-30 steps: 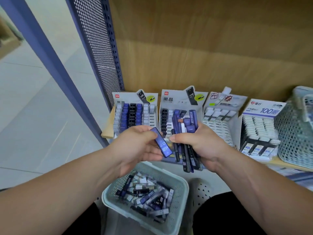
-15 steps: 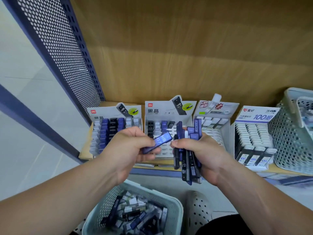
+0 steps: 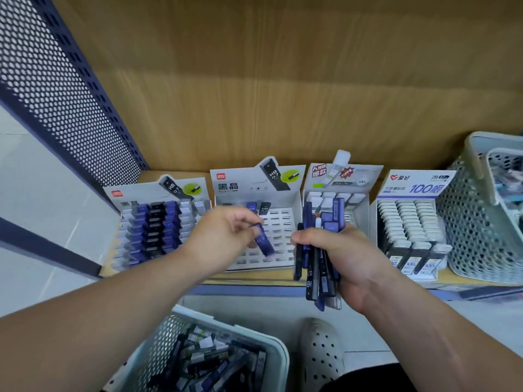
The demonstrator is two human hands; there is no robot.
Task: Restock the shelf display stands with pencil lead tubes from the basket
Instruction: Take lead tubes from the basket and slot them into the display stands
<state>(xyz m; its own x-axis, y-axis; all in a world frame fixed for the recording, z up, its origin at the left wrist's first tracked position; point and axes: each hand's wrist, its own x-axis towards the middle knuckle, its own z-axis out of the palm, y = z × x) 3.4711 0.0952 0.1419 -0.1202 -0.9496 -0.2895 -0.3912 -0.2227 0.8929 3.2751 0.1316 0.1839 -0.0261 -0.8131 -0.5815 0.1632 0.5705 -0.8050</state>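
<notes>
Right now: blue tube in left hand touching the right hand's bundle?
Apart. In the head view, slots of the display stand show between the blue tube and the bundle.

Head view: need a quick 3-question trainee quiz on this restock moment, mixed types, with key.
1. True or false: the left hand pinches one blue plastic pencil lead tube above the mostly empty grey cardboard display stand.
2. The right hand grips: A) nothing B) a bundle of blue and black lead tubes C) a pair of scissors.
3. How many display stands sit on the wooden shelf?
Key: 1 true; 2 B; 3 four.
</notes>
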